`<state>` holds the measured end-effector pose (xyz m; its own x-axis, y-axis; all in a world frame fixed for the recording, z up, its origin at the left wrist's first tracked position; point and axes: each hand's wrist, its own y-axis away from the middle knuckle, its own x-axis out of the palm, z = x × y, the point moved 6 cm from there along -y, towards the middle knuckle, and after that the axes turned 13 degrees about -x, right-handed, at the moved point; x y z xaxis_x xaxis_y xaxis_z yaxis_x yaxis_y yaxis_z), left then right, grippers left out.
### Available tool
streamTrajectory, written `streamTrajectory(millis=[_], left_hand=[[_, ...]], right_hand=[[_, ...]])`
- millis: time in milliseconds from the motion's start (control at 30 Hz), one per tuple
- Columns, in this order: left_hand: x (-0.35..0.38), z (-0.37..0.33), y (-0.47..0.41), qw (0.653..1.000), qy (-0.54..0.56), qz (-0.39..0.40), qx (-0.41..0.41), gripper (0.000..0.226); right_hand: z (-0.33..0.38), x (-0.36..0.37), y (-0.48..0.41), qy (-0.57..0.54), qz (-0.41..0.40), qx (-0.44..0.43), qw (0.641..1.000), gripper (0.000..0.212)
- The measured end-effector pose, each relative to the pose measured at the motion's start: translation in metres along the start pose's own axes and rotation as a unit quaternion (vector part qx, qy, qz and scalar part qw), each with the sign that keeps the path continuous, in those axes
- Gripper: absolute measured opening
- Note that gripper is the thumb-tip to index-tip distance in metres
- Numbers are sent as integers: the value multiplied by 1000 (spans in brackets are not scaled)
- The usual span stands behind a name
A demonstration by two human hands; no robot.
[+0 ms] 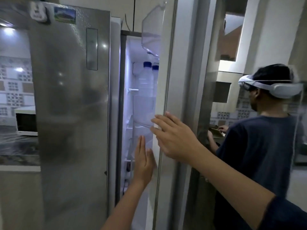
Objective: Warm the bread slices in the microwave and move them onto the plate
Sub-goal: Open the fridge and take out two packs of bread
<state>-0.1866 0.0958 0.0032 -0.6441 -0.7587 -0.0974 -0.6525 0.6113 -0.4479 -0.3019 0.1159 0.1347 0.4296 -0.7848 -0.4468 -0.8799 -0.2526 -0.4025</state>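
Early days, by the look of it: no bread slices and no plate anywhere in view, so nothing is warmed or moved yet. The microwave (26, 124) sits far left on the plastic-covered tabletop (16, 146), door closed, well apart from both hands.

The person stands at a side-by-side fridge w/ the right fridge door (167, 77) ajar and the interior lit. The left hand (143, 161) is held upright in the gap, fingers straight and together, just in front of the clear door bin (142, 112). The right hand (172, 138) lies flat over the door's edge, fingers spread. Neither grip is closed on anything; both are slack and empty.

Blue-capped water bottles (147, 80) stand in the door rack (bread may be deeper inside, but can't tell from here). The left fridge door (69, 97) is closed.

Whether the door is being swung wider or pushed to, can't say. Approx. everything is left: find bread, load microwave, heat, plate up.

A second person (259, 146) w/ a headset works at the right.
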Motion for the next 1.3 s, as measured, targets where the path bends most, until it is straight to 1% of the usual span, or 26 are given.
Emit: streamTrajectory(millis=[100,133,200,267,333,433,500,567,633,700,733,800,867,933,1000,1100,1300], left_hand=[[6,-15,7,998,-23,-47,30,56],[8,-18,6,998,-8,-53,36,53],[12,-22,5,997,35,-52,41,52],[20,-29,2,994,98,-23,33,48],[32,-42,-2,986,163,24,18,41],[51,-70,-4,979,188,67,44,38],[67,-86,-7,973,195,105,64,39],[85,-95,-13,975,170,123,68,41],[105,-100,-16,979,137,136,66,39],[123,-105,-17,981,109,141,78,44],[132,-106,-17,982,97,142,82,46],[150,-107,-22,984,71,143,81,48],[168,-111,-27,983,52,152,85,51],[185,-120,-31,982,30,155,103,54],[201,-126,-38,981,-2,145,132,56],[222,-129,-47,971,-54,121,199,60],[266,-128,-58,928,-148,72,334,58]], right_hand=[[-8,3,10,62,82,66,993,50],[-11,3,14,73,95,79,990,53],[-16,3,20,91,93,107,986,55],[-20,6,27,91,79,122,985,58],[-23,10,38,75,64,116,988,61],[-30,6,54,85,45,111,989,60],[-36,1,66,97,38,124,987,57],[-42,-2,79,114,45,140,983,57],[-48,-3,92,136,56,156,977,63],[-57,-3,105,156,71,178,969,68],[-62,-4,112,162,78,190,965,67],[-71,-3,125,178,105,208,956,63],[-80,0,137,210,146,216,942,67],[-89,4,150,222,169,243,929,72],[-101,11,164,215,173,278,920,77],[-118,21,186,197,169,314,913,81],[-152,29,234,182,117,401,890,82]])
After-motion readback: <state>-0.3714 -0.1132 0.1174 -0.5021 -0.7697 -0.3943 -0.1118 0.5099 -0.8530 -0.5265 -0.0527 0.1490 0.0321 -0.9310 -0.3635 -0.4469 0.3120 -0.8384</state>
